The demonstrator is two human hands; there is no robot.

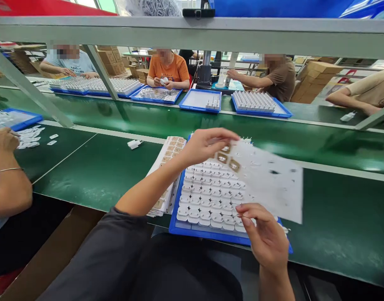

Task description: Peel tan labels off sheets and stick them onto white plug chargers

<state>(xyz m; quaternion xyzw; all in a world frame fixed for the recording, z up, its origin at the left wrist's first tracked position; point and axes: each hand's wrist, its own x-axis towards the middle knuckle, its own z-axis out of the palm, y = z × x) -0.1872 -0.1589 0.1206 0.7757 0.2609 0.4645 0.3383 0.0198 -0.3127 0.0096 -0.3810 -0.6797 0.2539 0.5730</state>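
At the far left, a co-worker's arm (6, 184) with a thin bangle is seen resting on the green bench (98, 171), beside small loose white pieces (30, 138). One white plug (134, 144) lies alone on the bench further right. A stack of label sheets (167, 167) is set just left of a blue tray (207, 232), touching its edge. The tray is filled with rows of white plugs (207, 200). The left hand (206, 144) is held above the tray's far side; its grip is closed, fingers pinched on the upper left part of a nearly bare backing sheet (273, 184) on which a few brown labels (228, 161) remain. The right hand (265, 236) is at the sheet's lower edge, thumb and forefinger closed on it. The sheet is held tilted over the right half of the tray. Other workers with blue trays sit across the line.
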